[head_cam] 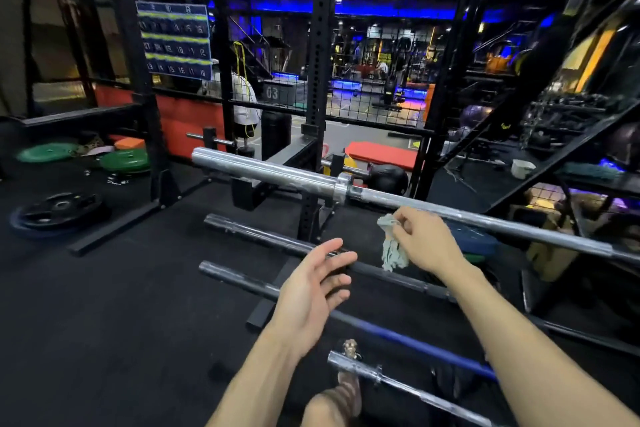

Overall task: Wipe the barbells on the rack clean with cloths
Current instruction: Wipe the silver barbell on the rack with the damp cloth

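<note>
A dim gym seen from above a person's own arms. At the far left, two green weight plates are lying flat on the black floor, and a black plate is lying nearer the viewer. A numbered board is hanging on the mesh wall behind them.

Moving right, four barbells are resting on a low rack, each running diagonally from upper left to lower right. The top barbell is bright silver and thick at its sleeve. Below it a dark barbell is lying, then one with a blue shaft, then a short chrome one nearest the viewer.

The left hand is hovering in the centre with fingers spread and relaxed, grasping nothing, its fingertips over the dark barbell.

To its right, the right hand is pinching a pale, crumpled cloth between curled fingers and thumb, just beneath the silver bar's thin shaft. The cloth is dangling down across the dark barbell.

Further right, a red mat is lying on the floor beyond the rack.
</note>
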Demonstrator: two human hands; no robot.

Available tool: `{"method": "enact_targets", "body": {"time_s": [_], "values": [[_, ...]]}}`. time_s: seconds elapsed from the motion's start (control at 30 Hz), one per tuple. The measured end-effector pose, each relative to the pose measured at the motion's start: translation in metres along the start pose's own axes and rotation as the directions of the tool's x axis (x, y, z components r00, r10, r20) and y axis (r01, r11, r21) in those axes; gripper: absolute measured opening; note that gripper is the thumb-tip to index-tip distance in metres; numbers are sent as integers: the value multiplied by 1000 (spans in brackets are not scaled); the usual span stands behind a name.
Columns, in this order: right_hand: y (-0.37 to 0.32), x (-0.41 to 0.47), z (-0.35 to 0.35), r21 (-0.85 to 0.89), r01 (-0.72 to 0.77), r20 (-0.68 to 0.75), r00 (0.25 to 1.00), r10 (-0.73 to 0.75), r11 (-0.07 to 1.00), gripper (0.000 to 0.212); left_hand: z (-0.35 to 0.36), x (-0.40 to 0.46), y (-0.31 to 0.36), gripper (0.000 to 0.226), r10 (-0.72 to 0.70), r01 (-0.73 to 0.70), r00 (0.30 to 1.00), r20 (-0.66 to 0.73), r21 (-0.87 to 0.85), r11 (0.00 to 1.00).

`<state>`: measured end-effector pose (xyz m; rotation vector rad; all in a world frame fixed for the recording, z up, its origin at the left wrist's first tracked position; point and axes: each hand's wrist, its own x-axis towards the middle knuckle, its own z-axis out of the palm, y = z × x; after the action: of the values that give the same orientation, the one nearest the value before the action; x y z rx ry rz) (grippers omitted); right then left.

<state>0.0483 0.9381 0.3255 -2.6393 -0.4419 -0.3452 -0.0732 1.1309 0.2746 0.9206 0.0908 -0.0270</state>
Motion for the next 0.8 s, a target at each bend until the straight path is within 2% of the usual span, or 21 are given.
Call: {"method": "enact_targets", "body": {"time_s": [0.17, 0.27, 0.4, 0.5, 0.67, 0.8], "values": [[-13, -47, -46, 350, 71, -10, 997, -72, 934, 19, 13, -36, -1, 30, 20, -18, 1000, -18, 87, 996], [-12, -68, -56, 529, -13, 30, 1000, -3, 848, 11, 12, -53, -2, 29, 44, -39, 998, -33, 129, 991], [-5, -76, -52, 656, -116, 89, 993, 77, 746, 16, 8, -55, 2, 26, 68, -56, 996, -56, 189, 980], [2, -64, -45, 691, -159, 116, 987, 109, 705, 20, 6, -37, 6, 25, 82, -61, 993, -87, 217, 974], [11, -32, -33, 661, -145, 123, 989, 84, 736, 19, -6, 11, 7, 23, 71, -39, 991, -115, 258, 965], [8, 7, -16, 651, -96, 69, 995, 67, 753, 18, -33, 63, -11, 19, 33, 12, 986, -162, 269, 963]]}}
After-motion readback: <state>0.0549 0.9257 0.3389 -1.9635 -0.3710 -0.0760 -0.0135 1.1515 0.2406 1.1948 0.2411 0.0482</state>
